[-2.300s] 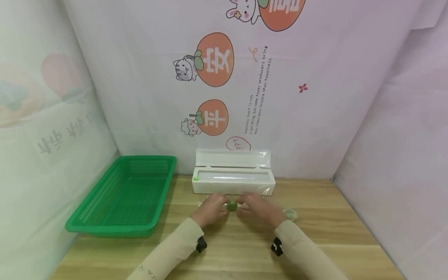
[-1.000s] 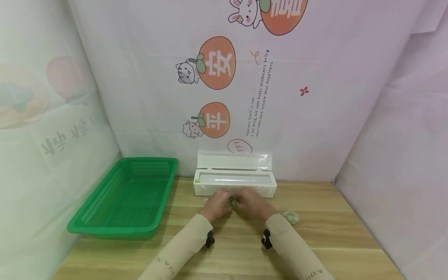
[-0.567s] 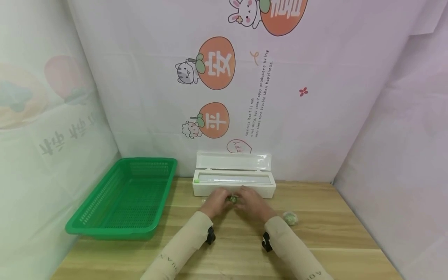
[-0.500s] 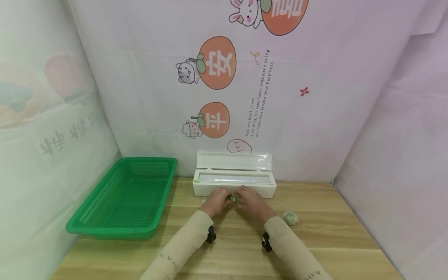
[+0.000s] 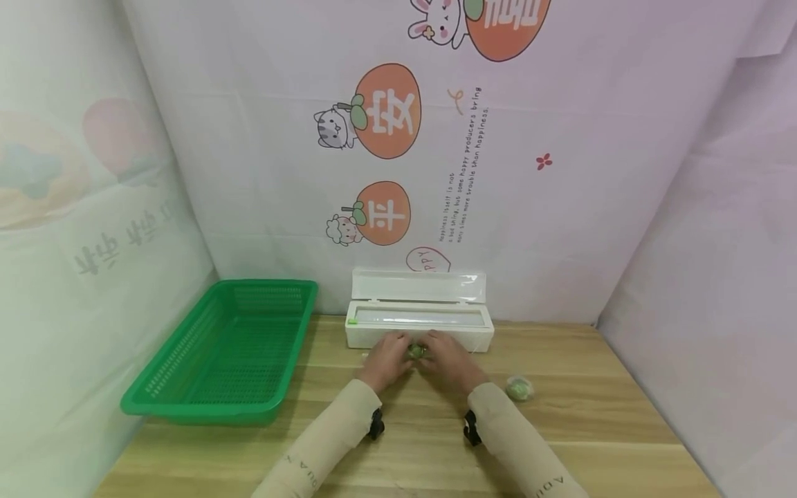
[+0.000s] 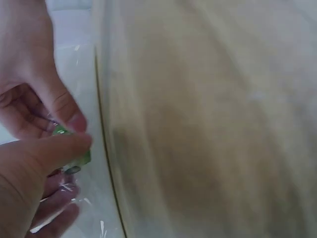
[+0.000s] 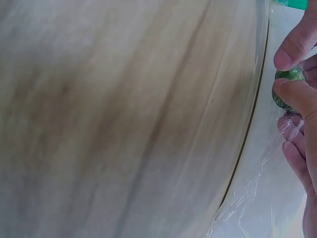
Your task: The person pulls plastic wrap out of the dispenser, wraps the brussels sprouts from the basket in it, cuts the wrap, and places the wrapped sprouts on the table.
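Green item (image 5: 416,351) nearer white box (image 5: 418,328), partly behind hands (image 5: 387,361) (image 5: 450,361)

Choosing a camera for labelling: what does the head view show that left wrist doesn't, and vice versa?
Head only: green basket, raised lid of the white box, and a second green piece on the table, at right.

Left wrist only: a dark round spot on the green item, and shiny clear film against the left hand.

Both: left hand and right hand pinching the green item, the white box, the table.
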A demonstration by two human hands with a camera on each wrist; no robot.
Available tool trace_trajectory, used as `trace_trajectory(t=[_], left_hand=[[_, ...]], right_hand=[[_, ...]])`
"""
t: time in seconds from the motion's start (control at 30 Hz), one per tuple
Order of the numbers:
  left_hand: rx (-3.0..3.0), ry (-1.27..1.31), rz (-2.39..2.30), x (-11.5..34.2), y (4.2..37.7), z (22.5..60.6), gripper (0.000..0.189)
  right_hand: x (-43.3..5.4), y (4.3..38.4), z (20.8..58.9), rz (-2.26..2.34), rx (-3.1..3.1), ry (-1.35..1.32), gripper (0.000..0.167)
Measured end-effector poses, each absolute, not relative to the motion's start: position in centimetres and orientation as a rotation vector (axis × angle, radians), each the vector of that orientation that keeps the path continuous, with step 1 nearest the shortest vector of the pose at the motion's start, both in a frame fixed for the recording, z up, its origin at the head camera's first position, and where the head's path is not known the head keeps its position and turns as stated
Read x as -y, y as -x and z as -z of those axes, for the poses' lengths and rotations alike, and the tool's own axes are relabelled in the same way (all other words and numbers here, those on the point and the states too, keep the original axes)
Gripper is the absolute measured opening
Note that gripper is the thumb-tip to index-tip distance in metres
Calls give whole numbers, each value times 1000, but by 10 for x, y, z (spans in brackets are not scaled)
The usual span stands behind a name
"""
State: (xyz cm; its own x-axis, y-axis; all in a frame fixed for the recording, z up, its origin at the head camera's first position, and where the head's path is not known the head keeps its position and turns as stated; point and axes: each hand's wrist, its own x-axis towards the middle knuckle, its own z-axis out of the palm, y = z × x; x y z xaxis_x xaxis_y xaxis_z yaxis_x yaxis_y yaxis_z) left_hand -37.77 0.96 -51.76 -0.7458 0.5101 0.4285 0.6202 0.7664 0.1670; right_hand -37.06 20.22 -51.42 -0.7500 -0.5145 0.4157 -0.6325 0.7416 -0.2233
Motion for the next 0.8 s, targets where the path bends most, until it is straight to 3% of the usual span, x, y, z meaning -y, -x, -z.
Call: trace_trajectory(t=[0.4,0.8], left_hand=[[2607,827,374,-15,383,515,24],[2649,819,463,-16,385,516,13]], right_hand=[[-201,368,515,-613,2658,-775,36],[-193,369,520,-623,2631,-716,6]])
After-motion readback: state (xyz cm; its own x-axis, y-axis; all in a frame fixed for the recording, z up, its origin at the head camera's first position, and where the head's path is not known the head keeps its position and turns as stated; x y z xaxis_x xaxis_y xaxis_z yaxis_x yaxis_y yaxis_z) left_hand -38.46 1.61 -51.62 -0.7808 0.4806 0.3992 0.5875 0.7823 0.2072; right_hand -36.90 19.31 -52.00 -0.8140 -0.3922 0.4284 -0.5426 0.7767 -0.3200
